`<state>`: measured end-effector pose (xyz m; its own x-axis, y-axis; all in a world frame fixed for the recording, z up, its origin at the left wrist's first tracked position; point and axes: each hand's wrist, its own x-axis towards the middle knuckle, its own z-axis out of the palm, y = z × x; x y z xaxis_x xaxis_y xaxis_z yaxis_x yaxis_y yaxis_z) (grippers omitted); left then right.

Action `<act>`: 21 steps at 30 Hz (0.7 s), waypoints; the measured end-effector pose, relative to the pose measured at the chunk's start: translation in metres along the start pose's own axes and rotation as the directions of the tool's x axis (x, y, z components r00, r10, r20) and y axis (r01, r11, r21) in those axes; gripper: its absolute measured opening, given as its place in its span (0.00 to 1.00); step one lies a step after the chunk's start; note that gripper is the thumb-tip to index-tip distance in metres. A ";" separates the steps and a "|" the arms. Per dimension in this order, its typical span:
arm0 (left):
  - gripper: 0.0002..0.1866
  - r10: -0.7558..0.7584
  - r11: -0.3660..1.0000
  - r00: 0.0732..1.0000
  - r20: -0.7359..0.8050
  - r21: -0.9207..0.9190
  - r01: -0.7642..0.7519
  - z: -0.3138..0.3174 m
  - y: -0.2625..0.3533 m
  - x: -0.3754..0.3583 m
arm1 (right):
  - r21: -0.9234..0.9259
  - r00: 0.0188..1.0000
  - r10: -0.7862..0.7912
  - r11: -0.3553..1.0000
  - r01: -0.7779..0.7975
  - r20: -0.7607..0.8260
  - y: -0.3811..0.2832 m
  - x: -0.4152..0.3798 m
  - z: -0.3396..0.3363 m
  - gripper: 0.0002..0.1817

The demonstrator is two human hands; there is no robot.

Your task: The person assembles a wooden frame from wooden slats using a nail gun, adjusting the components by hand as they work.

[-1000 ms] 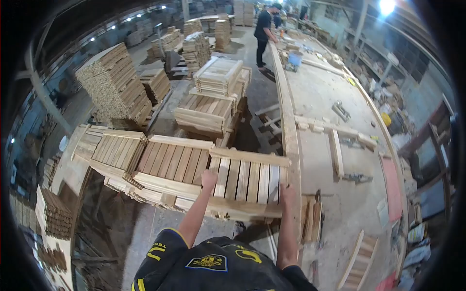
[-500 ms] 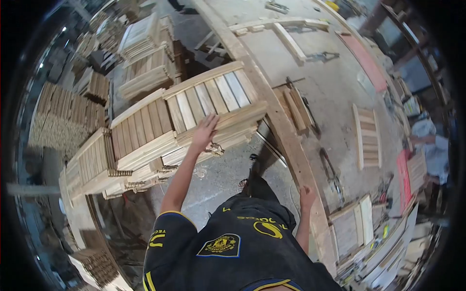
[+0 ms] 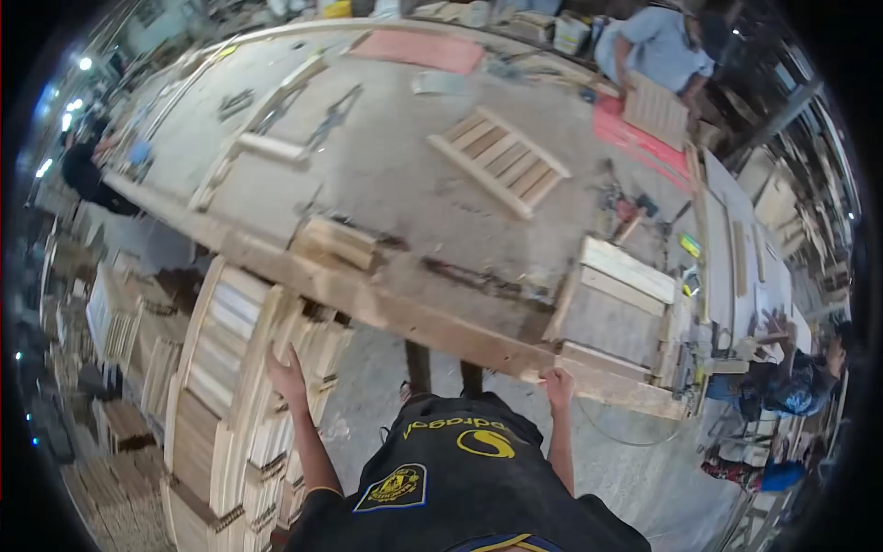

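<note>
Presently: left hand (image 3: 288, 375), fingers spread flat on the top panel (image 3: 241, 345) of the stack (image 3: 216, 432). Right hand (image 3: 556, 385), fingers curled over the table edge (image 3: 441, 328); box (image 3: 614, 299) just beyond them, contents not visible.

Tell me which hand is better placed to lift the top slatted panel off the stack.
Left. The left hand already rests on the stack of slatted panels; the right hand grips the workbench edge, away from it.

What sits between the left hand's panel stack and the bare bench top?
The left hand rests on the panel stack. Between it and the bare bench top run the bench's edge rail and a wood block just behind it. Nothing else visible intervenes.
</note>
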<state>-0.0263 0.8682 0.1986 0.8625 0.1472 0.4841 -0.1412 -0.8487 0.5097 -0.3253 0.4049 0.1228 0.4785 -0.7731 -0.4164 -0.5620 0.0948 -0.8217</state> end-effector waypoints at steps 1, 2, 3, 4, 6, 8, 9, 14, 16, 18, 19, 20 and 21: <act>0.18 -0.139 0.987 0.980 0.142 -0.061 0.149 0.021 0.024 -0.007 | 0.074 1.000 0.028 0.997 -0.029 0.007 -0.010 0.016 -0.002 0.13; 0.15 -0.257 0.951 0.923 0.287 -0.094 0.294 0.043 0.048 -0.010 | 0.152 0.998 0.055 0.987 -0.057 0.023 -0.020 0.035 0.001 0.13; 0.14 -0.170 0.955 0.932 0.319 -0.180 0.236 0.069 0.069 -0.019 | 0.029 0.998 0.061 0.998 -0.062 0.033 -0.033 0.057 0.005 0.14; 0.12 -0.083 0.948 0.935 0.344 -0.263 0.181 0.092 0.091 -0.028 | -0.096 0.996 0.072 0.993 -0.068 0.046 -0.048 0.085 0.013 0.14; 0.11 -0.002 0.929 0.833 0.554 -0.308 0.207 0.113 0.142 -0.038 | -0.182 0.984 -0.167 0.967 0.176 0.068 -0.065 0.142 0.042 0.17; 0.10 0.066 0.871 0.785 0.616 -0.420 0.255 0.121 0.190 -0.044 | -0.381 0.903 -0.392 0.819 0.429 0.174 -0.125 0.179 0.067 0.19; 0.10 0.092 0.857 0.782 0.616 -0.450 0.253 0.128 0.208 -0.046 | -0.450 0.909 -0.366 0.790 0.417 0.200 -0.149 0.204 0.084 0.22; 0.09 0.226 0.772 0.708 0.669 -0.567 0.289 0.207 0.220 -0.060 | -0.712 0.865 -0.444 0.527 0.465 0.236 -0.248 0.317 0.158 0.34; 0.11 0.148 0.675 0.575 0.805 -0.507 0.536 0.215 0.243 -0.047 | -0.708 0.804 -0.484 0.428 0.561 0.345 -0.245 0.347 0.179 0.39; 0.11 0.127 0.694 0.558 0.820 -0.476 0.541 0.226 0.251 -0.049 | -0.721 0.795 -0.423 0.364 0.589 0.435 -0.240 0.367 0.188 0.37; 0.11 0.115 0.642 0.584 0.803 -0.509 0.573 0.235 0.251 -0.047 | -0.724 0.777 -0.390 0.310 0.616 0.494 -0.248 0.377 0.195 0.35; 0.11 0.117 0.591 0.606 0.787 -0.545 0.594 0.246 0.251 -0.043 | -0.724 0.776 -0.391 0.308 0.617 0.495 -0.250 0.384 0.201 0.35; 0.11 0.125 0.592 0.602 0.789 -0.546 0.593 0.259 0.252 -0.039 | -0.717 0.760 -0.387 0.285 0.636 0.521 -0.243 0.391 0.208 0.31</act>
<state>0.0302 0.5166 0.1240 0.8848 -0.4182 -0.2056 0.1620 -0.1377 0.9771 0.1390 0.2098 0.0791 0.9332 -0.2976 -0.2013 -0.3391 -0.9147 -0.2200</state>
